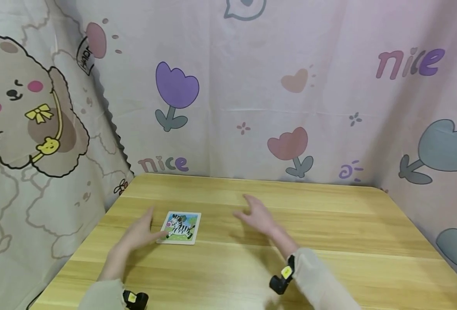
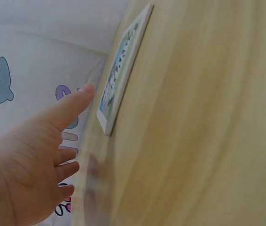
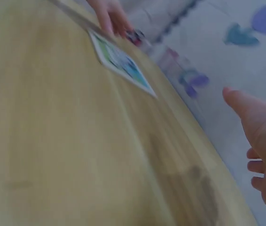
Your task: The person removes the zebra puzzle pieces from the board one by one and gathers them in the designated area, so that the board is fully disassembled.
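Curtains point(image 1: 228, 86) back a wooden table point(image 1: 220, 275); from the head, a zebra card point(image 1: 181, 229) lies between left hand point(image 1: 137, 232) and right hand point(image 1: 260, 217). Left wrist: fingers relaxed, empty, card just beside the thumb. Right wrist: thumb spread, nothing held, card well apart.

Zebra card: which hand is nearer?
Left. The left hand is close beside the zebra card, overlapping its left edge in the head view; the right hand is off to the card's right, across a clearly wider gap.
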Tool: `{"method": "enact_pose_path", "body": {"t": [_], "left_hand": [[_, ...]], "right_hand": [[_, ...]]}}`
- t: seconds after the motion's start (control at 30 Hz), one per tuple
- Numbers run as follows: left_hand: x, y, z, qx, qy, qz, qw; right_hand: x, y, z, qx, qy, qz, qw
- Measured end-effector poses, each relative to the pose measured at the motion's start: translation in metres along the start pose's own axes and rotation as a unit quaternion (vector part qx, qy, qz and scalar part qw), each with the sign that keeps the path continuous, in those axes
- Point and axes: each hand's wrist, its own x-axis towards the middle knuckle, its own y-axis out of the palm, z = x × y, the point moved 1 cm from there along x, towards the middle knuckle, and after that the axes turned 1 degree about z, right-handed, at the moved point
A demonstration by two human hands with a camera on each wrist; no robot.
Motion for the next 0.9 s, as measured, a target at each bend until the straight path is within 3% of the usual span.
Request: {"method": "enact_pose_path", "body": {"t": [0.13, 0.23, 0.47, 0.67, 0.77, 0.9], "left_hand": [[-0.003, 0.005, 0.001, -0.025, -0.001, 0.024, 0.9994], [-0.003, 0.009, 0.000, -0.035, 0.007, 0.038, 0.9987], [-0.004, 0.014, -0.005, -0.034, 0.046, 0.034, 0.9978], [0.000, 0.018, -0.007, -0.004, 0.076, 0.027, 0.9967], [0.001, 0.020, -0.009, -0.008, 0.076, 0.031, 0.9966], [0.002, 0.021, -0.014, -0.012, 0.067, 0.037, 0.9970]], "right_hand": [[0.004, 0.030, 0.028, 0.056, -0.011, 0.043, 0.997], [0.005, 0.050, 0.041, 0.066, -0.022, 0.068, 0.995], [0.006, 0.085, 0.051, 0.070, -0.052, 0.098, 0.991], [0.008, 0.100, 0.057, 0.028, -0.112, 0.085, 0.990], [0.006, 0.102, 0.059, -0.008, -0.097, 0.084, 0.992], [0.004, 0.102, 0.061, -0.016, -0.080, 0.091, 0.992]]}}
